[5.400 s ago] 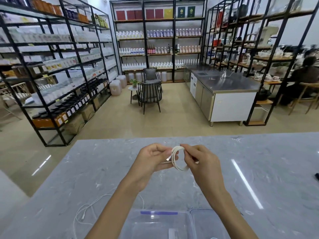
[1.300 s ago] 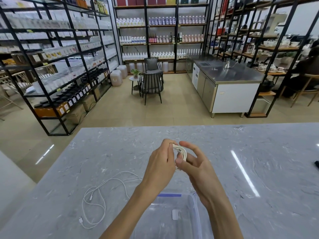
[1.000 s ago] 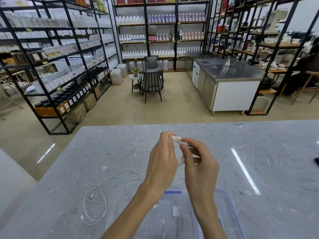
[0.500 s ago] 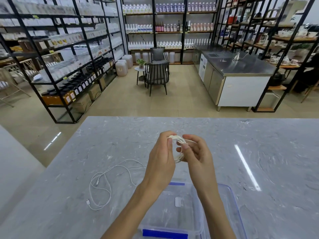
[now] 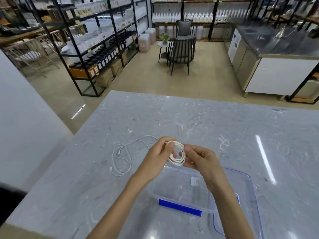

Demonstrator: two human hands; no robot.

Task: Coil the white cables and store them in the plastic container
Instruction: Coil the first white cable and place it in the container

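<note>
A small coiled white cable hangs in the air between both hands, just above the far edge of the clear plastic container. My left hand pinches the coil's left side and my right hand pinches its right side. A second white cable lies loose and uncoiled on the grey marble table, to the left of my left hand. The container has a blue clip on its near rim, and a small white item lies inside it.
A clear lid with a blue rim lies beside the container on the right. The table's left edge drops to the floor. Beyond the table stand black shelving racks, a dark chair and a steel counter.
The view has tilted down, so the container and the loose cable show more fully. Both hands have kept hold of the coil and now hold it lower, close to the container.
</note>
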